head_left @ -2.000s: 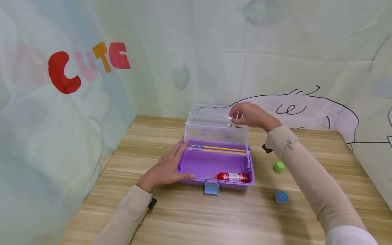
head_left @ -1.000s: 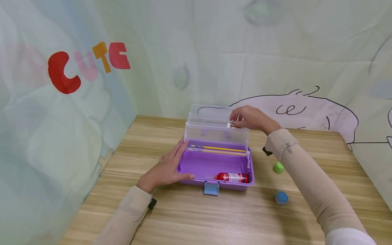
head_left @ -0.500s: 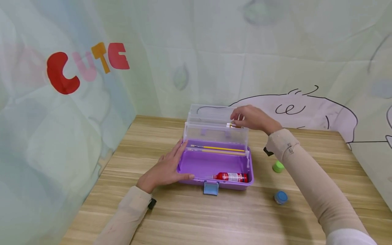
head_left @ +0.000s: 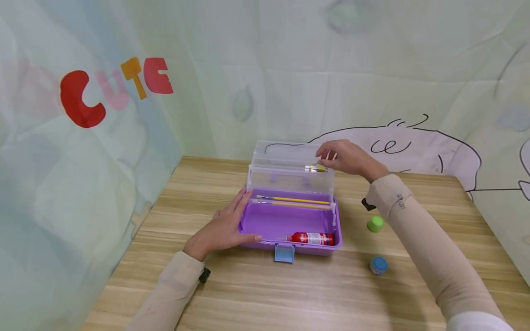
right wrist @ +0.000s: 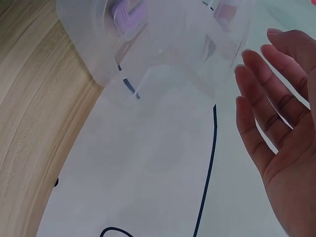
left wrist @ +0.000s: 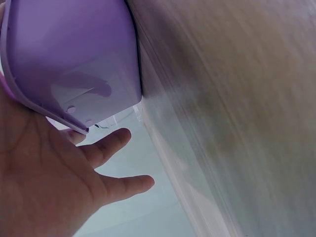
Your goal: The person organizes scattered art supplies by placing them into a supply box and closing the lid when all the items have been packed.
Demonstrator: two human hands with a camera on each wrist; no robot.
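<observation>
A purple box with clear fold-out trays stands open on the table. My left hand rests against its left side, fingers spread and thumb over the front rim; the left wrist view shows the palm beside the purple wall. Just above the upper clear tray, at its right end, my right hand hovers with relaxed fingers, holding nothing. Small slim things with white ends and gold parts lie below it; their kind is unclear. Two brushes lie across the box's back. A red bottle lies at the front right.
A blue latch hangs at the box's front. On the wooden table to the right stand a green-capped piece and a small blue-lidded jar. A printed cloth backdrop rises behind and to the left.
My right hand lowered a small white-ended thing into the upper tray, let go of it, and has moved slightly up and right. The left hand stayed on the box.
</observation>
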